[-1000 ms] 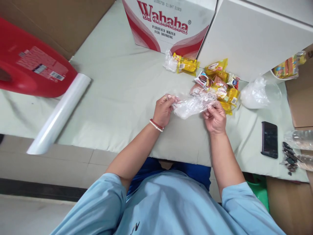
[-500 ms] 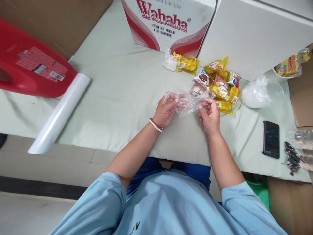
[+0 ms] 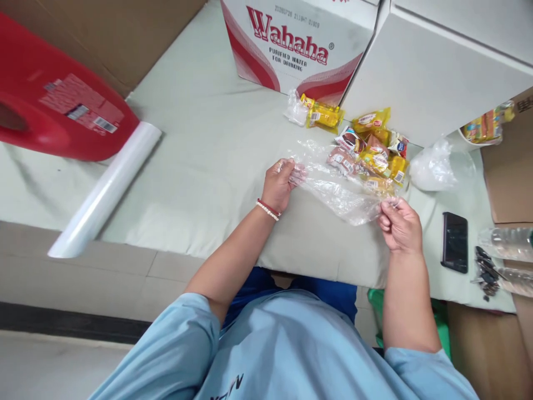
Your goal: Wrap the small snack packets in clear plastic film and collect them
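Note:
A clear plastic bag [image 3: 339,191] is stretched out between my two hands above the table. My left hand [image 3: 280,183] pinches its left end, fingers closed on the film. Its right end is gripped by my right hand [image 3: 400,222], thumb against the fingers. Just beyond the bag lies a pile of wrapped snacks [image 3: 377,147] in yellow, brown and white packets; some show through the film. Farther back, a yellow snack pack [image 3: 325,115] rests beside a crumpled bit of clear plastic [image 3: 296,109].
A white and red water carton [image 3: 291,50] stands at the back. On the left are a red jug [image 3: 62,94] and a plastic film roll [image 3: 106,189]. To the right sit a bundled clear bag [image 3: 435,166], a phone [image 3: 454,243], plastic bottles [image 3: 506,243] and a snack-filled tub [image 3: 478,143].
My right hand has moved right and toward me, pulling the bag from bunched up to spread wide. The left hand has stayed nearly in place. The view has shifted slightly.

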A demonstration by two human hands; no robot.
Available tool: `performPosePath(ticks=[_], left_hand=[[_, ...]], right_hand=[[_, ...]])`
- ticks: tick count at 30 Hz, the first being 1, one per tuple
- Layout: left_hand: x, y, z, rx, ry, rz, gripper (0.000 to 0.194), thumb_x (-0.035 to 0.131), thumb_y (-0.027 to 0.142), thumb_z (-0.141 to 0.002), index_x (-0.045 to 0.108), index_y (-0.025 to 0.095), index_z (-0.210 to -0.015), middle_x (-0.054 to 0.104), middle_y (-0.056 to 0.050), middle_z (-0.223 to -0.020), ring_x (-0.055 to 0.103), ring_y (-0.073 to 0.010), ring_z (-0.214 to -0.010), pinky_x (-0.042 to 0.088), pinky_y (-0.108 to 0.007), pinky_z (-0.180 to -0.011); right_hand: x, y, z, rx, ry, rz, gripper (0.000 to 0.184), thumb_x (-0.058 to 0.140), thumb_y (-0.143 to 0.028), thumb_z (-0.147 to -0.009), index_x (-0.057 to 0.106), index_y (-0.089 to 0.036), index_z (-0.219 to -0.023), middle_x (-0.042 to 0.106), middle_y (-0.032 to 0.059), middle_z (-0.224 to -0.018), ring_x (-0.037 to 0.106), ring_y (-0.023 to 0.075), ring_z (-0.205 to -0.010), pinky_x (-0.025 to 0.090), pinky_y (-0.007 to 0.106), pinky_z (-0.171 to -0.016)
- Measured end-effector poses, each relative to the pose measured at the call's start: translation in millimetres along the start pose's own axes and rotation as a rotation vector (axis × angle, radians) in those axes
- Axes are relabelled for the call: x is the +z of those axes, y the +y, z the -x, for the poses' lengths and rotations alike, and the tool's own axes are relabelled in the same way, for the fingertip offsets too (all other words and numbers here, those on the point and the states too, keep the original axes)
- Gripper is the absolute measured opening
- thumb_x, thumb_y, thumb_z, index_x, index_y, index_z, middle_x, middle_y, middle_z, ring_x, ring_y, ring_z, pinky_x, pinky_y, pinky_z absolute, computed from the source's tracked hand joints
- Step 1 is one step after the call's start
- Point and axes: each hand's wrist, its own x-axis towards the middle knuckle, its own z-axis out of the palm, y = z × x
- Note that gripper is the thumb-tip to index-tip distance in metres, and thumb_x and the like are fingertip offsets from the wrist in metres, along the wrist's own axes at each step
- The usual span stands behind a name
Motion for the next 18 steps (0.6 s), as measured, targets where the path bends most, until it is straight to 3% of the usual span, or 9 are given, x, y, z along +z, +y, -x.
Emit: performPosePath(ticks=[5,12,15,18], left_hand=[[-0.4,-2,0,0.002,0.002,-0.056,0.037,0.086,0.044,-0.082,0.057,0.021,-0.078,0.064,0.004,-0.074,0.067,-0.0109,-0.067,0.055,-0.022,-0.065],[-3.9,-6,-5,0.071,0.031,-0.213,0.024,0.073,0.039,-0.088,0.057,0.023,-0.081,0.062,0.004,-0.068,0.053,-0.0099,-0.049,0.04,-0.023,-0.049],[-10.8,-6,-8,0.218,0.137,-0.377,0.019,0.076,0.029,-0.083,0.058,0.023,-0.087,0.059,0.004,-0.073,0.054,-0.0119,-0.058,0.044,-0.025,-0.06],[-16.2,-3,-7,0.444,0.261,-0.554,0.031,0.078,0.018,-0.075,0.06,0.024,-0.099,0.061,-0.002,-0.101,0.06,-0.0165,-0.084,0.05,-0.03,-0.084]], right_hand=[[-27,15,30,0.101,0.001,0.16,0.05,0.1,-0.047,-0.058,0.067,-0.019,-0.084,0.069,-0.0006,-0.071,0.043,0.0038,-0.044,0.028,0.015,-0.036],[-30,20,58,0.186,-0.087,0.365,0.054,0.091,-0.062,-0.066,0.066,-0.02,-0.088,0.062,-0.0022,-0.062,0.036,0.006,-0.041,0.022,0.019,-0.036],[-42,8,61,0.187,-0.178,0.558,0.056,0.088,-0.066,-0.07,0.072,-0.018,-0.095,0.069,0.0033,-0.07,0.046,0.0094,-0.048,0.034,0.021,-0.041],[-57,-9,58,-0.036,0.012,0.684,0.051,0.081,-0.064,-0.079,0.074,-0.02,-0.103,0.074,0.0063,-0.083,0.053,0.0123,-0.056,0.043,0.025,-0.048]])
